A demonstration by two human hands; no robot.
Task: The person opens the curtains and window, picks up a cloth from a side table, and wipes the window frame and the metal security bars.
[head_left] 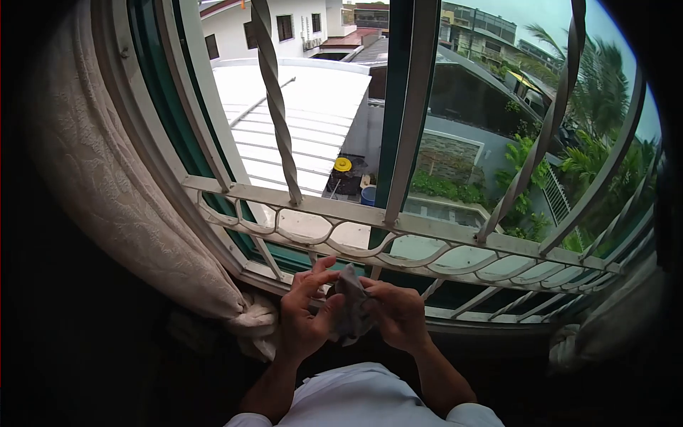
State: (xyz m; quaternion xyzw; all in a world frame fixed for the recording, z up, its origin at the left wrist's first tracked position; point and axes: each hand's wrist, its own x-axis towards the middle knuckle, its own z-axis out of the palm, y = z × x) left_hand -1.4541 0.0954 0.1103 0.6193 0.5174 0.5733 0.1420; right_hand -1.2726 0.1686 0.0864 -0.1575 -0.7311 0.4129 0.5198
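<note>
A crumpled grey cloth (pixel 351 302) hangs between my two hands, in front of the lower rail of a white window grille. My left hand (pixel 304 309) holds its left side, with the thumb and fingers bent against it. From the other side my right hand (pixel 398 313) pinches the cloth near its top, fingers curled in. The lower end of the cloth dangles over the dark area below the sill. Just beyond my fingers runs the curved scrollwork (pixel 356 249) of the grille.
Twisted bars (pixel 274 99) rise from the grille's rail (pixel 341 208). A knotted cream curtain (pixel 142 206) hangs at the left, and another knotted curtain (pixel 597 334) at the right. Outside lie a white roof (pixel 299 114) and a planted yard with a stone wall (pixel 448 158).
</note>
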